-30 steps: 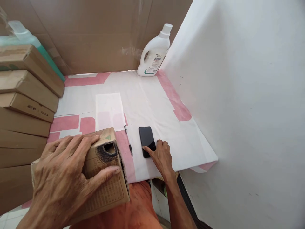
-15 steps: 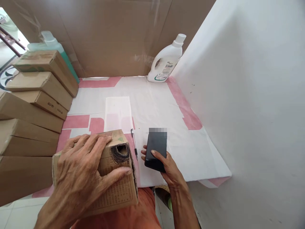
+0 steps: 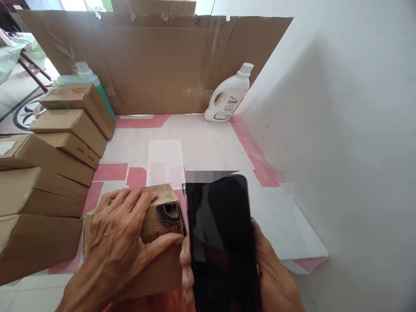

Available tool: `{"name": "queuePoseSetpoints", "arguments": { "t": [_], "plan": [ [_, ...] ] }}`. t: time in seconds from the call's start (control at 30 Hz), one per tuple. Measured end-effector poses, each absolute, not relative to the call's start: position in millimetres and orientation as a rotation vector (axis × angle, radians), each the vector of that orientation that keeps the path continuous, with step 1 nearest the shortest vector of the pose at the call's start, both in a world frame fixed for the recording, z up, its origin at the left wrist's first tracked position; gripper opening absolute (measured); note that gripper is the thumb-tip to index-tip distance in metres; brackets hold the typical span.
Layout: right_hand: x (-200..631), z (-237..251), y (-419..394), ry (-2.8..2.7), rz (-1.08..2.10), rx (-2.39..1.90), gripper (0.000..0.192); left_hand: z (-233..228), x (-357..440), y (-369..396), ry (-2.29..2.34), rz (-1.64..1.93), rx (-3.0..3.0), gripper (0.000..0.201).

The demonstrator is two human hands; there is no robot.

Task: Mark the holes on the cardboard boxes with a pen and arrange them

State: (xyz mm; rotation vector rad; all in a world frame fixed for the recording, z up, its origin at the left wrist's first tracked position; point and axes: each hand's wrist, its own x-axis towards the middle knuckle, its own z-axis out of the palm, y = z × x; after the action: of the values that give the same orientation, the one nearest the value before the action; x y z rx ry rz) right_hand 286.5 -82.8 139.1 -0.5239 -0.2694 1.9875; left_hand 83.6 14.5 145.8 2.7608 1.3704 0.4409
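Observation:
My left hand (image 3: 121, 242) is closed over the top of a brown cardboard box (image 3: 156, 260), thumb on the near side and fingers across the upper face. A dark-ringed hole shows at the box's upper right corner. In my right hand (image 3: 273, 268) is a black smartphone (image 3: 222, 242), upright and close to the camera, its dark screen facing me. The fingers curl round its left edge and the thumb side lies along its right. The phone hides part of the box's right side and most of a pen (image 3: 183, 188), whose tip alone shows.
Several cardboard boxes (image 3: 42, 190) line the left side, with a green liquid bottle (image 3: 105, 97) behind them. A white jug (image 3: 227, 97) stands at the back right before a cardboard panel (image 3: 156, 65). A white sheet (image 3: 165, 158) lies on the pink-and-white covering (image 3: 211, 143). A white wall (image 3: 351, 151) bounds the right.
My right hand has raised the smartphone towards the camera, so it looks much larger and now covers most of the pen. The view has tilted up. My left hand keeps its hold on the box.

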Motion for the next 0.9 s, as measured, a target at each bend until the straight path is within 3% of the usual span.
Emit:
{"name": "queuePoseSetpoints", "arguments": {
  "t": [0.23,0.47,0.8,0.9],
  "plan": [
    [280,133,-96,-0.275,1.985,-0.657,0.065,150,84,14,1.398,0.394,2.751,0.036],
    [275,136,-98,-0.137,2.02,-0.625,0.058,154,84,12,1.374,0.377,2.698,0.031],
    [264,150,-95,0.004,2.155,-0.473,0.078,154,87,12,1.408,0.356,2.696,0.029],
    [265,149,-95,0.018,2.155,-0.474,0.075,154,86,12,1.408,0.34,2.7,0.027]
  ]
}}
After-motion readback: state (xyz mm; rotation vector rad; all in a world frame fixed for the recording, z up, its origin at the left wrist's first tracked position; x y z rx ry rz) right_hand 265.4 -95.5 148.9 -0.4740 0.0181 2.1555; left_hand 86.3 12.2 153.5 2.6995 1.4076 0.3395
